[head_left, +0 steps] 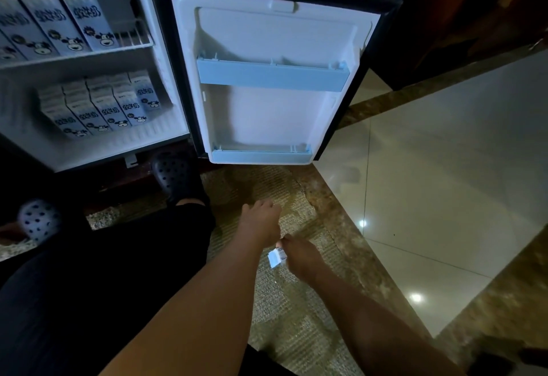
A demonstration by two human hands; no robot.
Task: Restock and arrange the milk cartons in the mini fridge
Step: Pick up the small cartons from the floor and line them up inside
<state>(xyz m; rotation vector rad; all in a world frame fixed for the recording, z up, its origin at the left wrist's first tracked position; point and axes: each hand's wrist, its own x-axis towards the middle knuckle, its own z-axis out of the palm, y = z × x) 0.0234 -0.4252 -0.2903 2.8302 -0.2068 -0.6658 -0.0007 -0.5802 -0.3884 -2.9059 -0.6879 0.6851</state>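
Holding a Little Milk Carton Beside the Open Fridge

The right hand [299, 257] was curled round a small white milk carton [275, 258], pinching it low over the carpet [281, 316]. The left hand [261, 220] hung just beside it, a bit closer to the fridge, with loose fingers and nothing seen in it. The two hands were near each other but did not look joined. Both were down in front of the open fridge door [275, 34], well apart from the shelves.

The mini fridge [161, 79] stood open on the left. On its wire shelf [133, 45] stood a row of tall cartons [71, 20], side by side, with cartoon cows on the front. On the fridge bottom sat smaller cartons [103, 106], packed close in rows, with the same cows. They were blurry, so I could not count them.

The door had a pale blue upper rack [272, 74] and a lower rack [261, 156].

A dark shoe [178, 177] was on the floor near the fridge. A pale spotted shoe [38, 218] was further left. Shiny tiles [444, 168] lay to the right of the carpet.
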